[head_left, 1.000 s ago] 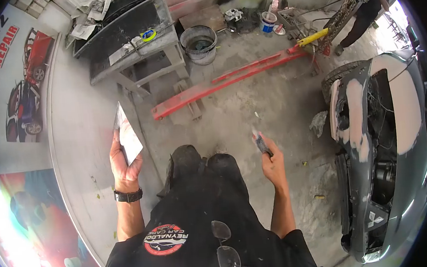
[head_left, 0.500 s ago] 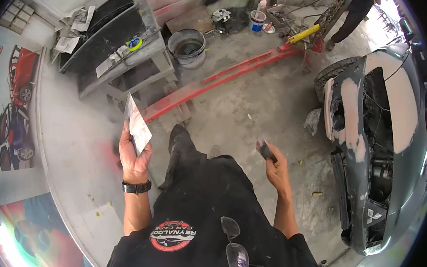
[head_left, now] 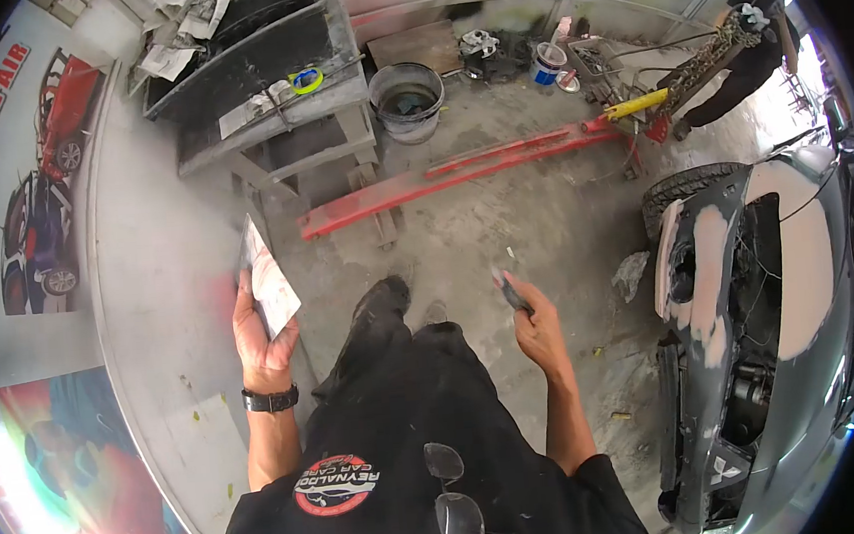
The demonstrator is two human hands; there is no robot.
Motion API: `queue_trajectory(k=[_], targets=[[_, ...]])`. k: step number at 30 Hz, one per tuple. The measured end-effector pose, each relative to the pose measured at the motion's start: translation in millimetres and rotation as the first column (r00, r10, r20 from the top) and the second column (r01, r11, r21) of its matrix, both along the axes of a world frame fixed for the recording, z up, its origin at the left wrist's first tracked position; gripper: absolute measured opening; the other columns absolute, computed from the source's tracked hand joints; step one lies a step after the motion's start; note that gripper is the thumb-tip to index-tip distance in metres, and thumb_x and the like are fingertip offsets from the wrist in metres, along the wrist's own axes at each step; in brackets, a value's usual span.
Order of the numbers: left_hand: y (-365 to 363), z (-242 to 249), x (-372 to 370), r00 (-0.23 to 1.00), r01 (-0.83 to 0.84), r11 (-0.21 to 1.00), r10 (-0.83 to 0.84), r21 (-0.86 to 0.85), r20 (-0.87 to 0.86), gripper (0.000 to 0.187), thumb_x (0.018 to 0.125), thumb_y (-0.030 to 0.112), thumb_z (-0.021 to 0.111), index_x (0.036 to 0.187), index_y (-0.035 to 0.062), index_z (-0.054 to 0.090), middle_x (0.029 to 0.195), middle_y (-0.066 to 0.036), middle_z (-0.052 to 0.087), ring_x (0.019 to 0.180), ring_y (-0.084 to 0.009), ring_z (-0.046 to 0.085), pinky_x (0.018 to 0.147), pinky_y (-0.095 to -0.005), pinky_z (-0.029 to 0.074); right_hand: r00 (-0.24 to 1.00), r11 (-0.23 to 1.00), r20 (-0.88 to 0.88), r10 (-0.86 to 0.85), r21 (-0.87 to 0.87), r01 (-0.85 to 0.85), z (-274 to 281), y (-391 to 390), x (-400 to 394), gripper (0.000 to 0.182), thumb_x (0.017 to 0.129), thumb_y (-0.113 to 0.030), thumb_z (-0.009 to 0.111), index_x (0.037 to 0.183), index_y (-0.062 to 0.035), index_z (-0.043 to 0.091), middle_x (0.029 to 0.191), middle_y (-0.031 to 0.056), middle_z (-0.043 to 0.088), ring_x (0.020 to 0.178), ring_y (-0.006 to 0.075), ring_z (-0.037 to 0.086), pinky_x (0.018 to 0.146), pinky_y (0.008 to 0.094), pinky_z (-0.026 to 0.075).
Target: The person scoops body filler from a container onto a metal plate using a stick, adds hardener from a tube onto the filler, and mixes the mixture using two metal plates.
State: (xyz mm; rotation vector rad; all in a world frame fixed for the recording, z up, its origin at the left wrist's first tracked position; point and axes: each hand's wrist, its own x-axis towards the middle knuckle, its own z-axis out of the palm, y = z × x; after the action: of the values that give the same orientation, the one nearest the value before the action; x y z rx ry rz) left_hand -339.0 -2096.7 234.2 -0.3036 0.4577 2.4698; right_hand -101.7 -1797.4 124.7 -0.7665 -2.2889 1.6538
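My left hand (head_left: pixel 266 342) is closed on a flat mixing board (head_left: pixel 270 287), its pale face smeared with pinkish filler. The board is held upright at a tilt, thumb on one edge and fingers on the other. In my right hand (head_left: pixel 541 332), out over the floor, is a small dark putty spreader (head_left: pixel 511 292) with a pale tip. Most of the spreader is hidden by my fingers. Off to the right stands a grey car (head_left: pixel 825 376) with a broad patch of pinkish filler (head_left: pixel 805 287) on its panel and its front end opened up.
A red steel beam (head_left: pixel 459 169) crosses the floor ahead. Behind it are a worn workbench (head_left: pixel 283 98) with a yellow-green tape roll (head_left: pixel 306 81), a bucket of dark water (head_left: pixel 409 128) and a paint can (head_left: pixel 548 62). Another person (head_left: pixel 747 66) stands at the far right beside a chain.
My right hand has shifted left and turned, bringing the spreader inward. The mixing board has tilted slightly in my left hand. The whole view has swung, moving the background lower and rightward.
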Motion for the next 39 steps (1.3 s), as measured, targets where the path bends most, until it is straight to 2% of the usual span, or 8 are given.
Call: queue_trajectory(k=[3,9,15,16,18,21,26,39], targets=[[-30.2,-14.5,-12.2,0.999,-0.033,0.999,0.033,-0.038,0.018,0.035,0.103,0.025,0.048,0.126,-0.0009,0.055,0.117,-0.013,0.068,0.102,-0.0237,0.068,0.089,-0.0389,0.059,0.999,0.997,-0.02,0.046,-0.066,-0.047,16.6,-11.3,-26.3,0.056,0.079,0.008,0.041,0.131,-0.0055,0.06,0.119,0.0202,0.063,0.11,0.0314,0.061,0.098,0.0324,0.043],[-37.7,-21.5,-65.0,0.996,-0.071,0.989,0.077,-0.131,0.037,0.033,0.103,0.024,0.049,0.124,0.0002,0.057,0.117,-0.011,0.067,0.102,-0.0228,0.067,0.087,-0.0364,0.058,0.997,0.994,0.054,-0.053,0.098,0.047,-10.7,-31.9,-22.1,0.058,0.078,0.01,0.042,0.131,-0.0067,0.059,0.12,0.0219,0.063,0.111,0.0346,0.06,0.099,0.0343,0.044],[-5.0,-7.1,-80.0,0.98,0.198,0.971,-0.19,-0.136,0.066,0.032,0.103,0.026,0.048,0.121,0.0011,0.058,0.113,-0.01,0.068,0.094,-0.0193,0.068,0.074,-0.0322,0.061,0.981,0.985,-0.095,-0.171,-0.02,0.17,31.3,-54.7,-48.6,0.054,0.082,0.009,0.043,0.13,-0.0061,0.06,0.125,0.0222,0.062,0.117,0.0361,0.059,0.101,0.0362,0.043],[-2.0,-8.9,-88.3,0.959,0.277,0.96,-0.278,0.035,0.053,0.033,0.104,0.022,0.046,0.123,-0.0029,0.056,0.116,-0.016,0.066,0.101,-0.0266,0.067,0.08,-0.0367,0.06,0.976,0.982,-0.112,-0.189,0.004,0.191,31.6,-59.7,-56.4,0.054,0.082,0.01,0.042,0.131,-0.0061,0.06,0.123,0.0196,0.063,0.114,0.0315,0.059,0.099,0.0328,0.042],[10.6,10.0,-100.5,0.967,0.256,0.954,-0.251,-0.159,0.05,0.032,0.104,0.023,0.047,0.121,-0.0017,0.057,0.113,-0.014,0.067,0.096,-0.0253,0.068,0.077,-0.0354,0.06,0.963,0.973,-0.153,-0.22,0.038,0.228,31.7,-75.3,-75.0,0.056,0.081,0.013,0.04,0.131,-0.0061,0.06,0.119,0.0144,0.065,0.109,0.0222,0.059,0.096,0.026,0.04],[11.1,29.2,-140.8,0.957,0.287,0.903,-0.287,-0.319,0.05,0.032,0.103,0.027,0.048,0.118,0.0007,0.059,0.101,-0.01,0.07,0.081,-0.0207,0.069,0.073,-0.0323,0.059,0.945,0.95,-0.131,-0.299,0.057,0.309,37.4,-99.4,-90.3,0.052,0.084,0.011,0.041,0.13,-0.0056,0.061,0.124,0.0197,0.064,0.117,0.0317,0.06,0.101,0.0343,0.042],[-6.2,21.6,-204.8,0.897,0.416,0.819,-0.441,-0.396,0.031,0.036,0.102,0.032,0.05,0.119,0.0016,0.059,0.104,-0.009,0.071,0.089,-0.0211,0.071,0.077,-0.0333,0.06,0.885,0.885,-0.016,-0.466,0.012,0.466,38.9,-128.1,-98.2,0.053,0.085,0.013,0.041,0.13,-0.006,0.061,0.125,0.016,0.064,0.118,0.0272,0.058,0.103,0.0313,0.039],[-2.4,6.3,-228.9,0.958,0.282,0.934,-0.262,-0.22,0.115,0.03,0.102,0.024,0.053,0.115,-0.0023,0.058,0.101,-0.013,0.069,0.087,-0.0236,0.07,0.074,-0.0343,0.064,0.93,0.932,0.079,-0.358,-0.026,0.361,6.1,-117.0,-109.5,0.054,0.081,0.011,0.039,0.128,-0.0052,0.062,0.107,0.012,0.063,0.094,0.0197,0.055,0.086,0.0255,0.041]])
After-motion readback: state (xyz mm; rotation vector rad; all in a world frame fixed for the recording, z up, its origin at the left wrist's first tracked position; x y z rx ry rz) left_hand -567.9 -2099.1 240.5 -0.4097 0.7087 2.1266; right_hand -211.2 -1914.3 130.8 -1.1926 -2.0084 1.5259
